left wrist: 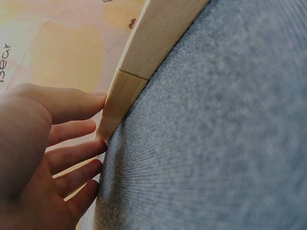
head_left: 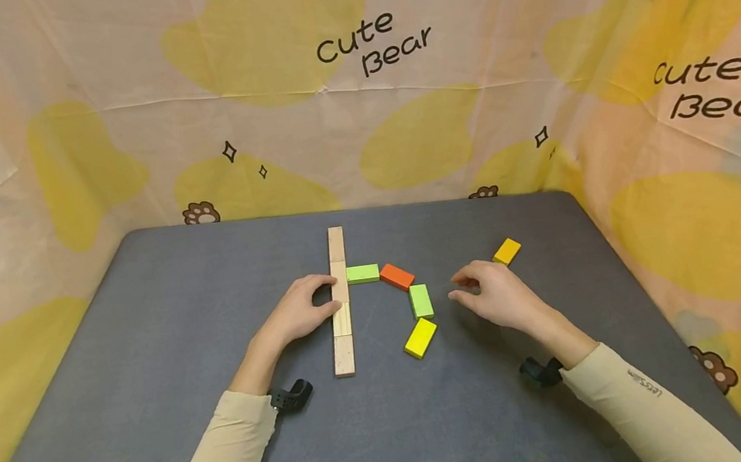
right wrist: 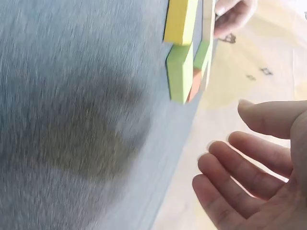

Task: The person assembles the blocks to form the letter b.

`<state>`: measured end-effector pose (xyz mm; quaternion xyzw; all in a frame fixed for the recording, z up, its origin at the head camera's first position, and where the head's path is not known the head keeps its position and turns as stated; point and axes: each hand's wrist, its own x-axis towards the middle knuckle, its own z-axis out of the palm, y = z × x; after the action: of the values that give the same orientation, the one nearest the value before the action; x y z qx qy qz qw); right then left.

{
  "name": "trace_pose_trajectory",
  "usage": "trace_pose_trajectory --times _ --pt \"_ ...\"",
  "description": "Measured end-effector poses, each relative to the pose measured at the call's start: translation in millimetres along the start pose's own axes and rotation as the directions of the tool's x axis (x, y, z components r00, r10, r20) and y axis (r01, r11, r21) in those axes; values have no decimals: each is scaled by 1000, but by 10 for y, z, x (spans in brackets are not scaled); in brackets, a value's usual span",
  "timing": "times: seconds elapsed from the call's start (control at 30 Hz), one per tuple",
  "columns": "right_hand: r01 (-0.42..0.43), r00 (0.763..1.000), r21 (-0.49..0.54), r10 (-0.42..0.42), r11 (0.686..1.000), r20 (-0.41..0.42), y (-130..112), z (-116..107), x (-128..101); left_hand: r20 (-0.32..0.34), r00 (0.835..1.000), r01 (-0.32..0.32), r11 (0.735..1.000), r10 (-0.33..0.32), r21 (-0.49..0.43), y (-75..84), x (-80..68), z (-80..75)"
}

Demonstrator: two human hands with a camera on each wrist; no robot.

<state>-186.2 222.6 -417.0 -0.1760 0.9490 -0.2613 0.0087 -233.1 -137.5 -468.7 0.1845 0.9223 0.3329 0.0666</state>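
Note:
A straight row of plain wooden blocks (head_left: 340,305) (left wrist: 144,52) lies on the grey table (head_left: 165,328). My left hand (head_left: 324,297) (left wrist: 72,143) rests against the row's left side with straight fingers. Right of the row, a curve of flat blocks runs green (head_left: 362,273), orange-red (head_left: 397,276), green (head_left: 420,301) (right wrist: 180,72), then yellow (head_left: 420,337) (right wrist: 180,19). My right hand (head_left: 455,288) (right wrist: 230,143) hovers just right of the second green block, fingers relaxed and holding nothing. An orange-yellow block (head_left: 507,251) lies alone behind that hand.
Printed cloth walls (head_left: 352,93) close in the table at the back and both sides. Bare grey surface stretches to the left of the wooden row and across the front. Black wrist camera mounts (head_left: 291,396) sit on both forearms.

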Motion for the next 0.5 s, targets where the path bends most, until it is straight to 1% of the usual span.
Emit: trace_pose_trajectory --times 0.2,0.37,0.5 --pt "-27 999 22 28 999 -44 180 -108 55 -1 1000 6 1000 -6 -7 -1 -6 -2" --pt "-39 995 58 44 998 -91 383 -204 98 -4 1000 -2 1000 2 -2 -28 5 8" --pt "-64 991 84 73 994 -116 567 -270 124 -4 1000 -8 1000 8 0 -36 10 8"
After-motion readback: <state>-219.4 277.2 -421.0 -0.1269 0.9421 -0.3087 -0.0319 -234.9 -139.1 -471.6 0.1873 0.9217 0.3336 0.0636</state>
